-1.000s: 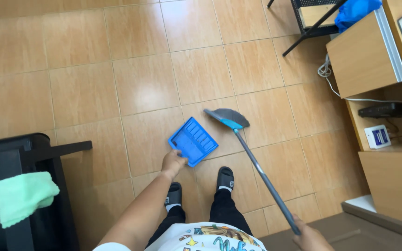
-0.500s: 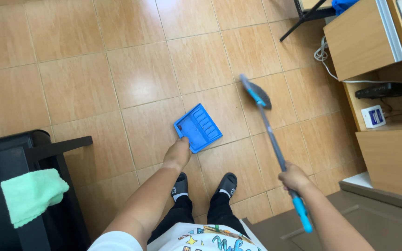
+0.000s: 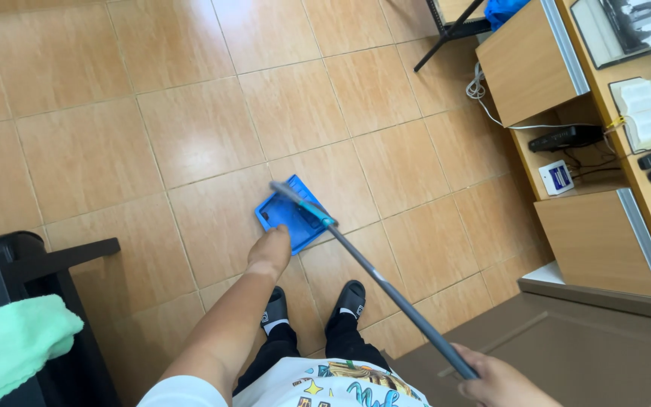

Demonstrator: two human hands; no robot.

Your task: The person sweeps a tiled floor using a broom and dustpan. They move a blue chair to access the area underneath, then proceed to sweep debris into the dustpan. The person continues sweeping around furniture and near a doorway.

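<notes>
A blue plastic dustpan [image 3: 288,218] rests on the tan tiled floor just ahead of my feet. My left hand [image 3: 270,252] grips its near edge. My right hand [image 3: 496,383], at the bottom right of the head view, is closed around the grey handle of a broom [image 3: 386,280]. The broom's grey and teal head lies across the top of the dustpan. My black slippers stand close behind the pan.
A black chair [image 3: 54,264] with a green cloth [image 3: 13,343] draped on it is at the lower left. Wooden desk units [image 3: 589,234] with cables, a router and small devices line the right side. Black furniture legs [image 3: 450,34] cross the upper right.
The broom head has swung left from the open tiles onto the dustpan. My right hand has dropped lower on the handle. The dustpan stays in my left hand.
</notes>
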